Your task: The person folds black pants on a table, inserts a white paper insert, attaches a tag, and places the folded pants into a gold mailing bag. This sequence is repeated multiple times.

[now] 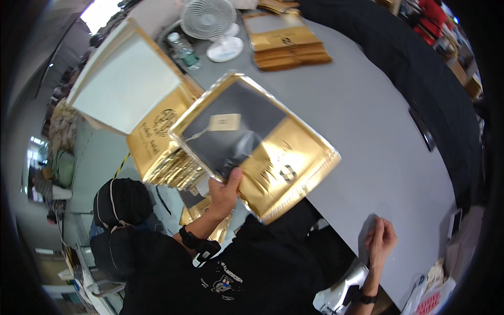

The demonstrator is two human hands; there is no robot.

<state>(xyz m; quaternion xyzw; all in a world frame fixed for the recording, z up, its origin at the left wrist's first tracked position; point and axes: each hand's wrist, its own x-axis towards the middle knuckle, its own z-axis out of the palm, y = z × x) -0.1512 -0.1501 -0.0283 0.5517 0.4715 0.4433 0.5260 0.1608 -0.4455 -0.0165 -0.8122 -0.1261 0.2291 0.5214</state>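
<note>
My left hand (225,193) grips the lower left edge of a gold packaging bag (289,165), thumb on top. The bag is tilted and raised over the table's near edge. Through its clear window I see dark folded fabric (244,102) and a small cream hang tag (225,122) on a string. Gold foil with printed writing covers the rest of the bag's front. At the right, my right hand (381,238) is above the grey table (378,157) near its front edge, fingers curled together and nothing visible in them.
Behind the held bag, an open carton (126,86) stands by a stack of gold bags (173,169). Farther back are a white fan (208,19), a plastic bottle (184,51) and bundled gold bags (291,55). Black fabric (417,67) lines the far edge, near a phone-like object (422,130).
</note>
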